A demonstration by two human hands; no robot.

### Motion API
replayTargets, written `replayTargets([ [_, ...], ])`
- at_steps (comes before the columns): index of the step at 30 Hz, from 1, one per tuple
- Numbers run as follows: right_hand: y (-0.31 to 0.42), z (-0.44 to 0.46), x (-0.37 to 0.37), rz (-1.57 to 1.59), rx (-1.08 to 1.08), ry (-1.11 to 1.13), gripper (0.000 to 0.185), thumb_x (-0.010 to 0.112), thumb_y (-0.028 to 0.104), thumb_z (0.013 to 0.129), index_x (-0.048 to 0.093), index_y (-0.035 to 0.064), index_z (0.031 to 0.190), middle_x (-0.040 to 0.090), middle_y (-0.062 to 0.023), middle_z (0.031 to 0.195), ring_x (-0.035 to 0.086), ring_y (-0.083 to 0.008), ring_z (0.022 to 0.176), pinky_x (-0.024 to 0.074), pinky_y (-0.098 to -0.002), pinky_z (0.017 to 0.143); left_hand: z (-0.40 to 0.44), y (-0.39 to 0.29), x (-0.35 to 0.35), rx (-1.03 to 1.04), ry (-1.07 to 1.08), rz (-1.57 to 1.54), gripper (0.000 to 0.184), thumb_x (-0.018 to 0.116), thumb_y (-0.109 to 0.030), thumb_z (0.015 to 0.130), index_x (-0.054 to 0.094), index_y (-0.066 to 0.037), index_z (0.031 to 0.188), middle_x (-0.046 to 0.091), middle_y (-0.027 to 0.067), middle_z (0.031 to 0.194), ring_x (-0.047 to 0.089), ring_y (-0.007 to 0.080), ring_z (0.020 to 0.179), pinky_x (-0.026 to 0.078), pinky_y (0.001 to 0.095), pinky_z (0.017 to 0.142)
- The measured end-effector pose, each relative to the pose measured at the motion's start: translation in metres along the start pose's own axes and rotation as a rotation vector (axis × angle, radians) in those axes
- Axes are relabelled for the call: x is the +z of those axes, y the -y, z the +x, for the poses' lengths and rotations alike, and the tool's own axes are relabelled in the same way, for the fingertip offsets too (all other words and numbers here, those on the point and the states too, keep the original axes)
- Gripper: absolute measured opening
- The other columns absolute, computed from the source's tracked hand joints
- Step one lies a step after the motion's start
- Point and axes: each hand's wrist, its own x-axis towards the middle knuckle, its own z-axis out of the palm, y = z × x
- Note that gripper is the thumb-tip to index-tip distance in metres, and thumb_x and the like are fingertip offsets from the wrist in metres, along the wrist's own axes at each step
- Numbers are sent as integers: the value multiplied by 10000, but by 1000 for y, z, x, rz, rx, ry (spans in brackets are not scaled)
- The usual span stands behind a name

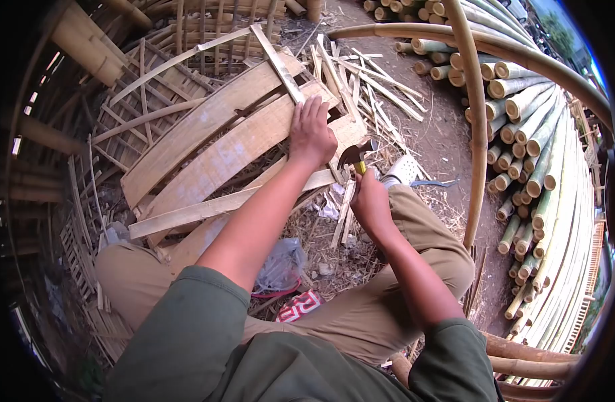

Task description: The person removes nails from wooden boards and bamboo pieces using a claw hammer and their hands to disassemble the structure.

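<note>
My left hand (312,132) lies with its fingers stretched out on the end of a narrow wooden strip (275,61) that crosses the curved planks (220,151). Just right of it, my right hand (371,201) is wrapped round the yellow handle of a hammer (352,155). The dark hammer head is close to the right end of the planks; whether it touches them I cannot tell. A longer strip (207,207) runs along the near side of the plank frame, partly behind my left forearm.
Stacked bamboo poles (542,161) fill the right side, behind a curved bamboo rail (477,120). Loose wood strips (381,80) lie beyond the planks. A clear plastic bag (281,263) and a red and white packet (301,305) lie between my legs. Bamboo lattice stands at the left.
</note>
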Motion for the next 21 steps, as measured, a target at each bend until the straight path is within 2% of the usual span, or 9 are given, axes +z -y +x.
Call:
replayTargets([
  [4, -8, 5, -1, 47, 80, 10, 300, 448, 178, 1024, 518, -68, 866, 599, -343, 733, 596, -534, 728, 447, -581, 621, -1, -1, 0, 9, -20, 11, 546, 472, -104, 818, 468, 10, 1352, 437, 183, 1469, 328, 294, 1433, 162, 425, 1232],
  [9, -13, 9, -3, 112, 118, 26, 289, 454, 184, 1022, 529, -52, 872, 601, -344, 746, 594, -530, 719, 456, -571, 620, 0, 0, -1, 24, -41, 5, 531, 463, -87, 820, 476, 24, 1338, 462, 192, 1446, 356, 308, 1415, 183, 439, 1222],
  [15, -6, 3, -4, -16, -69, -53, 222, 504, 183, 1009, 478, -8, 900, 604, -268, 656, 612, -472, 605, 467, -548, 517, -1, 0, 0, 50, -87, -15, 519, 465, -90, 818, 489, 32, 1321, 480, 214, 1420, 380, 326, 1398, 204, 460, 1209],
  [16, -6, 2, -6, -96, -96, -54, 221, 511, 195, 1009, 457, 16, 892, 610, -248, 648, 627, -439, 596, 481, -525, 509, -1, 0, -1, 50, -79, -12, 516, 463, -92, 818, 494, 31, 1318, 476, 219, 1426, 376, 327, 1402, 201, 458, 1211],
  [21, -2, -10, -1, -240, -147, 14, 224, 507, 206, 1011, 434, 25, 902, 625, -212, 650, 641, -416, 598, 495, -510, 511, -1, 1, 0, 33, -51, -19, 520, 460, -100, 819, 498, 40, 1319, 467, 217, 1441, 365, 325, 1412, 195, 454, 1214],
])
